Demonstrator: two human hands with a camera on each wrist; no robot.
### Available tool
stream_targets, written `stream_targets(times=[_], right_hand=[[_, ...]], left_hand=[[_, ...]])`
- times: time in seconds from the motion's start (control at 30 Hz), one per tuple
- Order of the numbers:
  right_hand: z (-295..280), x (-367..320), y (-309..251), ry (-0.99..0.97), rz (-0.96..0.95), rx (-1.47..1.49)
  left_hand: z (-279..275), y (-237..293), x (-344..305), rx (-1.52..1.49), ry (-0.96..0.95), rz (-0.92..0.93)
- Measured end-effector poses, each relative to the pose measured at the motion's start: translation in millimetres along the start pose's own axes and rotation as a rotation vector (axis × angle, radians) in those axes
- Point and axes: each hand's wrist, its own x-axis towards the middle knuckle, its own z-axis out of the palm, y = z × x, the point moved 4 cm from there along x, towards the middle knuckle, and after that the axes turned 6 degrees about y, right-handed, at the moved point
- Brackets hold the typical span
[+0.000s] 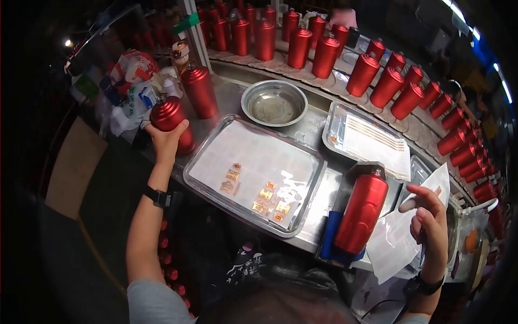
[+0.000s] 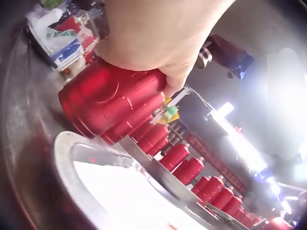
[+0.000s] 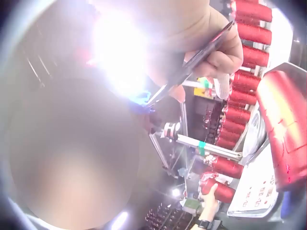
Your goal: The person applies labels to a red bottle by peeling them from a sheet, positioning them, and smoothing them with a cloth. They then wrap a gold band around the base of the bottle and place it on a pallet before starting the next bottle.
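My left hand (image 1: 165, 139) grips a red metallic bottle (image 1: 171, 116) standing at the table's left end. In the left wrist view, fingers and thumb wrap that bottle (image 2: 110, 98). My right hand (image 1: 429, 216) is raised at the right, above a white sheet (image 1: 391, 243). The right wrist view shows it holding a slim dark pointed tool (image 3: 196, 60) that looks like tweezers; a white cover sits on one fingertip. Beside this hand, another red bottle (image 1: 362, 210) lies tilted in a dark stand with a blue pad (image 1: 330, 235). Gold character stickers (image 1: 264, 197) lie on white backing in a metal tray (image 1: 202, 186).
A second red bottle (image 1: 198, 90) stands behind the gripped one. A metal bowl (image 1: 274, 102) sits beyond the tray, with another tray of printed sheets (image 1: 372, 137) to its right. Rows of red bottles (image 1: 326, 56) line a curved conveyor behind. Bags and packaging (image 1: 132, 92) crowd the left corner.
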Motion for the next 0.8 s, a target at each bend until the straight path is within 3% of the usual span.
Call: stream_targets(times=[0.07,0.2,0.27,0.33,0.37,0.4,0.43,0.5,0.57,0.67,0.8], right_hand=[[-2,-4,15,0.062,0.030,0.001],[2,-14,33,0.134,0.083,-0.002],[4,-13,43,0.152,0.099,-0.004],[7,-11,53,0.178,0.108,-0.015],[7,-10,58,0.195,0.110,-0.021],[12,-9,62,0.198,0.119,-0.021],[19,-6,63,0.192,0.124,-0.019],[35,0,63,0.173,0.140,-0.023],[58,11,58,0.149,0.171,-0.029],[93,23,58,0.085,0.187,-0.051],[120,12,70,0.082,0.190,-0.082]], left_hand=[[4,-16,8,-0.035,0.069,-0.043],[7,-18,16,-0.036,-0.015,-0.104],[1,-45,26,0.039,-0.029,0.065],[-10,-38,20,0.193,0.061,0.172],[-20,-8,1,0.307,0.159,0.194],[-20,26,-18,0.255,0.125,0.280],[-18,39,-29,0.227,0.021,0.344],[8,50,-38,0.145,-0.495,0.095],[40,6,-38,0.274,-0.792,0.052],[72,-17,-30,0.732,-0.936,0.208],[86,-50,3,0.822,-0.951,0.266]])
